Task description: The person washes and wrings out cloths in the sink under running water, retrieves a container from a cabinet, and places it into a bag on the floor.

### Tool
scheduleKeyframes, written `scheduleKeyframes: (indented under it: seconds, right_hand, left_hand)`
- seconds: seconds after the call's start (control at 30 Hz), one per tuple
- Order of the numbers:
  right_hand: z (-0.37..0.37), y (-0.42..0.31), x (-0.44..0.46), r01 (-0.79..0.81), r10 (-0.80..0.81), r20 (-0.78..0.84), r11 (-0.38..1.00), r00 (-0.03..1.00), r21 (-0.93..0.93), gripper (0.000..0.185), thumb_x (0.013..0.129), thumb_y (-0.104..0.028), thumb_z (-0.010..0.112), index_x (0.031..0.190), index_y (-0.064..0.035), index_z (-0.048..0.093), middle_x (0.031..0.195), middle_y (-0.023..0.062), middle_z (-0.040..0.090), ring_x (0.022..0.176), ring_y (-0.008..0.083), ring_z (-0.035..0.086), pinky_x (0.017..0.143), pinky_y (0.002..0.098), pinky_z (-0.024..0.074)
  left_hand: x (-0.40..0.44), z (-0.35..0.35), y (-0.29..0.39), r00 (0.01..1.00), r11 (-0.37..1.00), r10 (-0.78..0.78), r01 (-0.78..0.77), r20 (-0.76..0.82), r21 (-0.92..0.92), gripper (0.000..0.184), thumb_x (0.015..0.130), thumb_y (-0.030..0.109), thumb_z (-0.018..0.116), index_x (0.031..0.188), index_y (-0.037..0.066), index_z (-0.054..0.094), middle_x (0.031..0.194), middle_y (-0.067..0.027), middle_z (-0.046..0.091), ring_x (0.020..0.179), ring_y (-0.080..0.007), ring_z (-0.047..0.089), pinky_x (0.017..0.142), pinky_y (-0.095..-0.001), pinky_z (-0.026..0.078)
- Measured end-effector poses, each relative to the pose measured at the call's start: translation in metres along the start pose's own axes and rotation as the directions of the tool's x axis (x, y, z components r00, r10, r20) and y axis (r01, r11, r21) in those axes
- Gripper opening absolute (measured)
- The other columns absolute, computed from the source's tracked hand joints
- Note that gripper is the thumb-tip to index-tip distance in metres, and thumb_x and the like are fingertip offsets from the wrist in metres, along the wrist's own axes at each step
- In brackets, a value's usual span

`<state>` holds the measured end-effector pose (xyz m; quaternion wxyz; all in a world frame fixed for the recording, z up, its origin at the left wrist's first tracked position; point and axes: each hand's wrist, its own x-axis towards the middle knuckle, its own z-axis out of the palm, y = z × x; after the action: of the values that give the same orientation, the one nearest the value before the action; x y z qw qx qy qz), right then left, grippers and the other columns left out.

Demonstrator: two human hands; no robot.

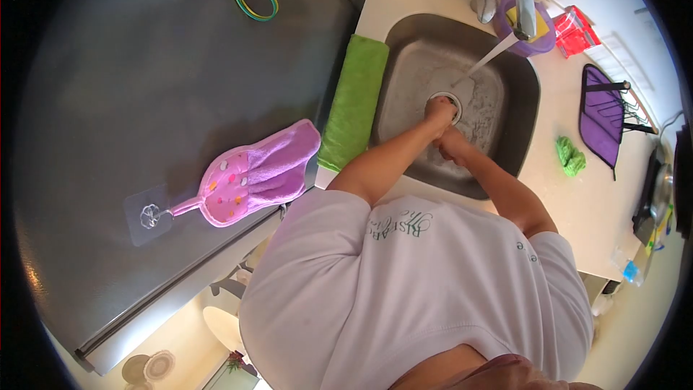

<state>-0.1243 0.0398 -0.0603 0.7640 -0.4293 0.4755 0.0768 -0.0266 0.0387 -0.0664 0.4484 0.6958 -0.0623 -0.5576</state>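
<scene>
Both hands are low in the metal sink (pixel 498 152), close together by the round drain (pixel 457 105). My left hand (pixel 439 110) lies over the drain's near-left rim, its fingers curled closed; what they hold, if anything, is hidden. Just nearer to me, my right hand (pixel 453 146) sits beside the left wrist, fingers bent inward, and I cannot make out anything in them. A stream of water (pixel 493 54) runs from the curved faucet (pixel 525 18) into the sink beyond my hands.
A green towel (pixel 354 101) lies along the sink's left edge. Behind the faucet stand a purple basin (pixel 538 45) and a red packet (pixel 576 32). To the right are a crumpled green cloth (pixel 570 157) and a purple mat (pixel 601 119). A pink hand towel (pixel 260 173) hangs at left.
</scene>
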Motion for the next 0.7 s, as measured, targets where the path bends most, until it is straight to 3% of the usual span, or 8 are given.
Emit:
scheduleKeyframes:
  seconds: [0.1,0.2,0.3,0.37,0.4,0.47,0.53,0.7]
  right_hand:
    - [-0.004,0.039,0.037,0.188,-0.273,-0.13,0.872,0.953,-0.452,0.016,0.071,-0.019,0.064,0.078,-0.0066,0.057,0.057,0.0041,0.051,0.045,0.0138,0.047,0.04,0.0275,0.0352]
    - [-0.01,0.054,0.06,0.12,-0.505,-0.316,0.657,0.803,-0.744,0.026,0.07,-0.027,0.067,0.08,-0.0037,0.062,0.058,0.0072,0.054,0.052,0.0177,0.053,0.05,0.0301,0.0437]
    - [-0.012,-0.001,0.019,0.136,-0.47,-0.273,0.668,0.84,-0.731,0.045,0.068,-0.035,0.071,0.099,-0.005,0.061,0.07,0.0076,0.058,0.063,0.0203,0.058,0.06,0.0319,0.0478]
    - [-0.039,-0.047,-0.014,0.31,-0.349,-0.006,0.839,0.937,-0.447,0.056,0.07,-0.034,0.07,0.115,-0.0068,0.052,0.089,0.0079,0.059,0.078,0.022,0.061,0.068,0.034,0.0481]
    - [-0.066,-0.056,-0.013,0.377,-0.412,0.014,0.818,0.911,-0.435,0.06,0.073,-0.03,0.067,0.124,-0.0082,0.044,0.103,0.0076,0.056,0.085,0.0194,0.059,0.072,0.0311,0.0465]
    - [-0.1,-0.112,-0.045,0.461,-0.481,-0.047,0.86,0.875,-0.22,0.05,0.079,-0.032,0.062,0.121,-0.0075,0.049,0.099,0.006,0.06,0.086,0.0134,0.057,0.074,0.0282,0.0447]
    - [-0.11,-0.16,-0.063,0.472,-0.458,-0.238,0.882,0.857,0.002,0.035,0.083,-0.018,0.056,0.116,-0.0071,0.052,0.097,0.0024,0.059,0.083,0.0106,0.056,0.071,0.0257,0.0452]
    - [-0.082,-0.223,-0.063,0.475,-0.485,-0.351,0.872,0.801,-0.12,0.032,0.086,-0.037,0.057,0.1,-0.0089,0.058,0.091,0.0022,0.061,0.075,0.0075,0.055,0.07,0.0256,0.0453]
  left_hand:
    - [0.008,0.0,-0.015,0.986,0.995,-0.023,0.006,-0.163,-0.103,0.007,0.072,0.001,0.059,0.074,0.004,0.052,0.061,-0.0065,0.048,0.046,-0.0172,0.045,0.039,-0.032,0.036]
    - [0.0,-0.002,-0.003,0.956,0.973,-0.134,0.078,-0.261,-0.215,0.008,0.076,0.006,0.059,0.075,0.003,0.052,0.064,-0.0077,0.05,0.051,-0.0192,0.048,0.042,-0.0334,0.039]
    - [0.029,0.0,-0.003,0.953,0.884,-0.239,0.133,-0.188,-0.449,0.017,0.08,0.014,0.061,0.071,0.003,0.05,0.063,-0.0065,0.047,0.053,-0.02,0.047,0.048,-0.0354,0.042]
    - [0.023,-0.004,0.025,0.965,0.808,-0.257,0.181,-0.059,-0.56,0.023,0.081,0.019,0.062,0.069,0.005,0.048,0.062,-0.0052,0.044,0.053,-0.019,0.045,0.05,-0.0354,0.042]
    - [0.02,-0.011,0.039,0.966,0.763,-0.26,0.208,0.004,-0.612,0.026,0.081,0.022,0.062,0.067,0.006,0.046,0.061,-0.0045,0.043,0.053,-0.0185,0.043,0.051,-0.0354,0.042]
    - [0.027,-0.028,0.056,0.993,0.837,-0.117,0.095,-0.007,-0.539,0.027,0.08,0.025,0.064,0.067,0.006,0.049,0.059,-0.0044,0.041,0.049,-0.0184,0.041,0.049,-0.0342,0.039]
    - [0.027,-0.034,0.063,0.999,0.867,-0.036,0.039,0.014,-0.497,0.029,0.078,0.027,0.066,0.065,0.008,0.049,0.058,-0.004,0.041,0.046,-0.018,0.04,0.047,-0.0332,0.037]
    - [0.017,-0.03,0.083,0.998,0.87,-0.004,0.033,0.059,-0.492,0.032,0.077,0.029,0.067,0.062,0.012,0.045,0.055,-0.0014,0.04,0.046,-0.0162,0.04,0.045,-0.0319,0.036]
